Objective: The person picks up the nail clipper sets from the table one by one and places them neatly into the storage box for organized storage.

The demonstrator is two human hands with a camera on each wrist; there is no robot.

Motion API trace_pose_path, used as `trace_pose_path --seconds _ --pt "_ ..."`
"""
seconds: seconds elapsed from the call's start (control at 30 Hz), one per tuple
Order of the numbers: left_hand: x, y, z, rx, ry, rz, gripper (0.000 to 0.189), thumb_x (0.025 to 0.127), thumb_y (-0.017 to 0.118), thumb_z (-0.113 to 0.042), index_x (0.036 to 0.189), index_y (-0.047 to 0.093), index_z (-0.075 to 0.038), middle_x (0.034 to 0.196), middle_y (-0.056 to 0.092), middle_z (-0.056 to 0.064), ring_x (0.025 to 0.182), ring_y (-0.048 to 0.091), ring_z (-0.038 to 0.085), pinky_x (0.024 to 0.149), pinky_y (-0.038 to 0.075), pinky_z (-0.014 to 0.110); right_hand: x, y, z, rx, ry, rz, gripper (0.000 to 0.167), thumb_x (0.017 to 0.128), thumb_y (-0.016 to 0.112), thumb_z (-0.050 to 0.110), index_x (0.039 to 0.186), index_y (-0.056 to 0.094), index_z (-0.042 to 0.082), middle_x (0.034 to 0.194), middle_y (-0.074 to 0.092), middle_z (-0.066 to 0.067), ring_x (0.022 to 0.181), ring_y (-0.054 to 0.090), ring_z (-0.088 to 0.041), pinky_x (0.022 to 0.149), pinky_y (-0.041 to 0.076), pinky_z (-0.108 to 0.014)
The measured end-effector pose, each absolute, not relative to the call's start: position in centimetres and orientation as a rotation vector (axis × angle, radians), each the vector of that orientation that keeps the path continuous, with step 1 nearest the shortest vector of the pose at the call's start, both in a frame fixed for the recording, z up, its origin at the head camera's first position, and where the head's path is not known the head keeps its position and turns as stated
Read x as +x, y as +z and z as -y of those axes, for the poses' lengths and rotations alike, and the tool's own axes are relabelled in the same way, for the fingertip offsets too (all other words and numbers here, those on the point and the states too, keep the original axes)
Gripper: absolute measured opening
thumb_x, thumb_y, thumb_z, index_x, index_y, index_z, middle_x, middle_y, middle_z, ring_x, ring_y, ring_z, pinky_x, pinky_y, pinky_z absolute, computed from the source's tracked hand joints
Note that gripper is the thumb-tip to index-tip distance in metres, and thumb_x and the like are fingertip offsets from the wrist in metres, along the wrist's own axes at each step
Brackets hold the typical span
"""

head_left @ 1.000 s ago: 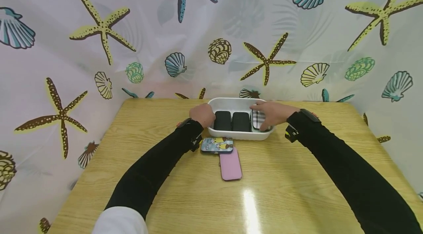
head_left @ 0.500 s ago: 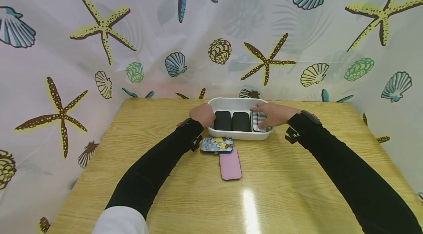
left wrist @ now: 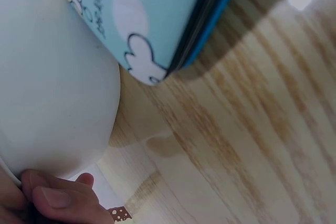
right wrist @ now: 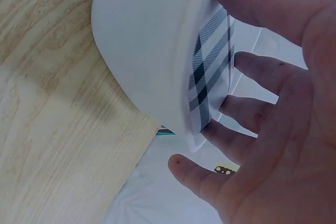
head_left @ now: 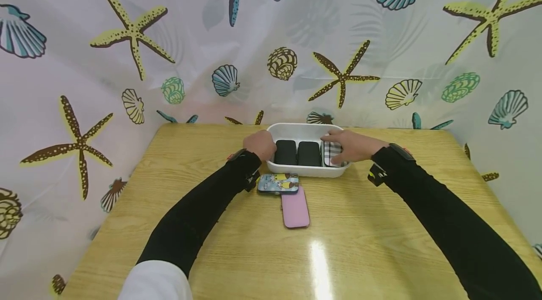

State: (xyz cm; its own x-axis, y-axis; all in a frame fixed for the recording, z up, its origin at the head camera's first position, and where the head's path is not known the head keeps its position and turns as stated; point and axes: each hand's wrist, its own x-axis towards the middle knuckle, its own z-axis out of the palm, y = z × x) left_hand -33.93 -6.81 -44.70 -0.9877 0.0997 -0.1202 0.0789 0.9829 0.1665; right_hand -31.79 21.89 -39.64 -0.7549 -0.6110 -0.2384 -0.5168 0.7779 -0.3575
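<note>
At the back of the table, my left hand (head_left: 260, 146) grips the left end of a white plastic bin (head_left: 302, 172). Its curled fingers show at the rim in the left wrist view. My right hand (head_left: 353, 146) reaches over the bin's right end, fingers spread and fairly straight, fingertips at the edges of a black-and-white plaid case (right wrist: 209, 72). Two black cases (head_left: 285, 153) lie side by side in the bin, left of the plaid one. In front of the bin, a light blue cartoon-printed case (head_left: 277, 183) overlaps the top of a pink case (head_left: 295, 208).
The wooden table (head_left: 372, 243) extends in front and to both sides. A curtain (head_left: 190, 46) printed with starfish and shells hangs right behind it. The bin stands close to the table's back edge.
The plaid case has settled slightly within the bin's right end, and the right fingers have shifted a little on it. The left hand has stayed at the rim.
</note>
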Motion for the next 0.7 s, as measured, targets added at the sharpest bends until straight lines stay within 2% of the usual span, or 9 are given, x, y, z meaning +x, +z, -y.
trace_pose_path --seconds 0.17,0.4,0.6,0.7 --pt "-33.9 -44.7 6.9 0.146 0.249 -2.991 0.033 0.102 0.055 -0.027 0.074 0.067 -0.012 0.078 0.064 0.004 0.071 0.059 0.02 0.063 0.043 0.036 -31.3 -39.8 -22.0 -0.856 -0.4 -2.667 0.071 0.092 0.073 0.021 0.153 0.041 0.005 0.163 0.022 -0.028 0.148 0.024 -0.049 0.112 0.035 -0.058" --pt "-34.5 -45.2 6.9 0.145 0.247 -2.995 0.033 0.101 0.054 -0.026 0.074 0.067 -0.012 0.077 0.064 0.004 0.07 0.059 0.02 0.061 0.043 0.036 -30.1 -39.8 -21.7 -0.927 -0.395 -2.769 0.057 0.094 0.069 0.019 0.146 0.052 0.004 0.159 0.032 -0.028 0.145 0.031 -0.05 0.112 0.035 -0.06" --pt "-34.3 -44.9 6.9 0.137 0.257 -2.996 0.032 0.101 0.055 -0.026 0.077 0.07 -0.011 0.077 0.064 0.005 0.07 0.06 0.02 0.061 0.042 0.036 -28.0 -39.0 -20.3 -1.09 -0.42 -2.843 0.05 0.092 0.07 0.018 0.139 0.059 0.003 0.15 0.047 -0.022 0.14 0.042 -0.042 0.108 0.042 -0.054" --pt "-34.1 -44.9 6.8 0.134 0.258 -2.995 0.031 0.101 0.055 -0.026 0.078 0.07 -0.011 0.077 0.064 0.004 0.07 0.06 0.02 0.06 0.043 0.035 -26.6 -39.1 -19.3 -1.2 -0.418 -2.865 0.046 0.091 0.072 0.021 0.133 0.063 0.006 0.142 0.056 -0.016 0.137 0.046 -0.037 0.11 0.04 -0.052"
